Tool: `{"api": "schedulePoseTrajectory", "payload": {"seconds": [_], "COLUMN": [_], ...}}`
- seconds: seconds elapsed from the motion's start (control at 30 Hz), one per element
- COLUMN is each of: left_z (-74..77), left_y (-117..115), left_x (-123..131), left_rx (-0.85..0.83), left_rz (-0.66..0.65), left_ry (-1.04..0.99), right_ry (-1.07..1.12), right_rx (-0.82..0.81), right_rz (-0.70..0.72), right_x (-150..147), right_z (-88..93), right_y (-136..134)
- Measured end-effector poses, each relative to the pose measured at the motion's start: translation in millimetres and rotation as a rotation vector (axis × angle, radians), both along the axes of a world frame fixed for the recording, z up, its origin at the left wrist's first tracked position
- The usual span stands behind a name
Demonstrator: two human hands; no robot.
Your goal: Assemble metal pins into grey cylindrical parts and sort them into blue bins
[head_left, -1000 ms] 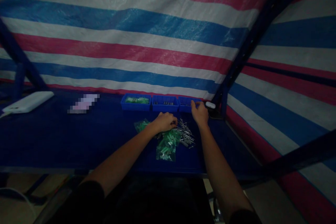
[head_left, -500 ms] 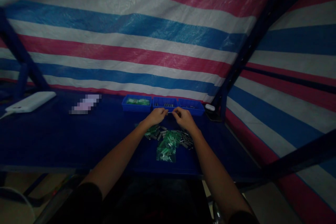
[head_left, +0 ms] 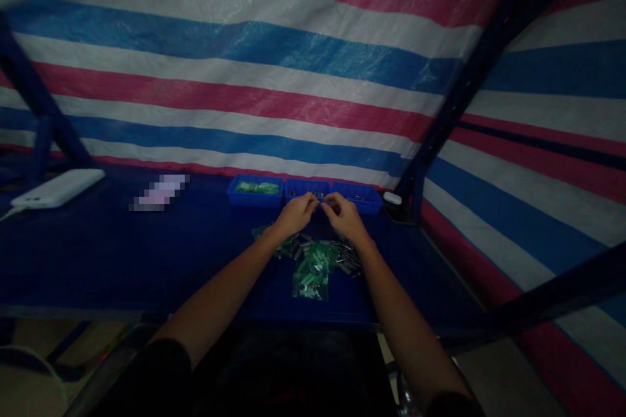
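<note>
While both hands pinch a thin metal pin, left hand and right hand meet just before the middle blue plastic tray, above crinkled green bags.

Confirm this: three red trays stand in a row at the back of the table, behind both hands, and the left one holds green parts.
Wrong in one respect: the head view shows the three trays are blue, not red. They do stand in a row behind both hands, and the left tray holds green parts.
</note>
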State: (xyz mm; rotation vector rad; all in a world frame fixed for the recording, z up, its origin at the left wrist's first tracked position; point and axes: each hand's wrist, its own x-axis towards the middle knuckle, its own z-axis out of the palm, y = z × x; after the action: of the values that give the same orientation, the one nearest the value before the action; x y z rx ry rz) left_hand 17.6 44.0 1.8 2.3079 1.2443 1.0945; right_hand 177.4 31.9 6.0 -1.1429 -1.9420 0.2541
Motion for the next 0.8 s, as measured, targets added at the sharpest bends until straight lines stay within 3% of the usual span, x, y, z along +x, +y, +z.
{"api": "schedulePoseTrajectory", "payload": {"seconds": [0.17, 0.3, 0.43, 0.53, 0.67, 0.8], "left_z": [4.2, 7.1, 3.9, -0.7, -4.7, -9.0], "left_y": [-2, -7, -11, -12, -8, -5], "left_x": [10, 28, 36, 33, 28, 27], "left_rx": [-0.134, -0.2, -0.108, -0.067, -0.036, -0.054], "left_rz": [-0.035, -0.078, -0.135, -0.161, -0.129, -0.098], "left_ry": [-0.102, -0.151, 0.136, 0.443, 0.576, 0.606], "right_ry": [0.035, 0.121, 0.152, 0.093, 0.084, 0.084], "right_rx": [0.047, 0.116, 0.193, 0.098, 0.006, -0.043], "right_rz": [-0.057, -0.225, -0.585, -0.715, -0.645, -0.407], "right_x": [5, 22, 49, 62, 57, 34], "right_z": [6.5, 14.3, 12.3, 3.2, -4.7, -4.3], "right_y": [0, 8, 25, 33, 28, 17]}}
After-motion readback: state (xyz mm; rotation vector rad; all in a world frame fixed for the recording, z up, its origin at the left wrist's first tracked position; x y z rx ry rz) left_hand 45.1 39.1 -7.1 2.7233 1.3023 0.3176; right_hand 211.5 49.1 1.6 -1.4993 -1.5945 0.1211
